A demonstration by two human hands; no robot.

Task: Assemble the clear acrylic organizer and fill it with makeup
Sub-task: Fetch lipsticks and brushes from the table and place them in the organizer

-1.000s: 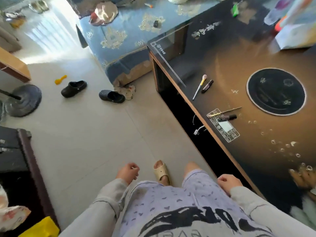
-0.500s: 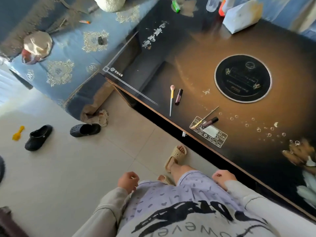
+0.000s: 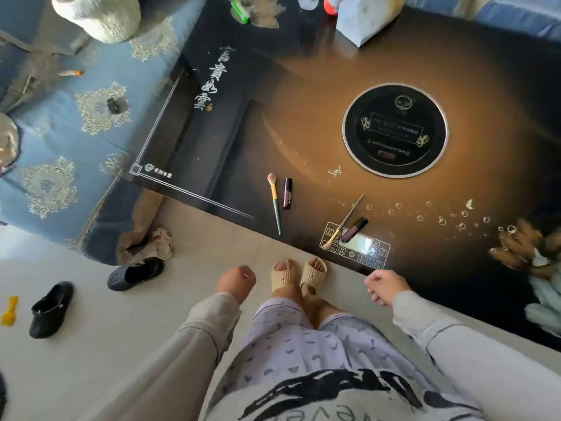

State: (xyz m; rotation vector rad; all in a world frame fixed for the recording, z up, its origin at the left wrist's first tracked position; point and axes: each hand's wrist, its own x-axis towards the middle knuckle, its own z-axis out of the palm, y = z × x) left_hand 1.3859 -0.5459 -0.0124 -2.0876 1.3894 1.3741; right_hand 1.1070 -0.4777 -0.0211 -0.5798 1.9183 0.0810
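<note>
On the dark glass table (image 3: 303, 123) lie a pink-tipped makeup brush (image 3: 274, 202) and a dark lip gloss tube (image 3: 287, 193) side by side near the front edge. To their right, a thin brush (image 3: 344, 221) and a second dark tube (image 3: 354, 229) rest on the table's printed control panel (image 3: 364, 249). My left hand (image 3: 236, 282) hangs over the floor in a loose fist, holding nothing. Curled at the table's front edge, my right hand (image 3: 385, 287) also holds nothing. No acrylic organizer is in view.
A round black plate (image 3: 394, 130) is set into the table. A pale bag (image 3: 367, 16) and a green lighter (image 3: 239, 10) stand at the far edge. A blue sofa (image 3: 76, 132) is at left, black clogs (image 3: 51, 308) on the tiled floor.
I have turned and stepped up to the table; it now fills the view ahead, with both feet at its edge. My fists stayed closed and rose slightly.
</note>
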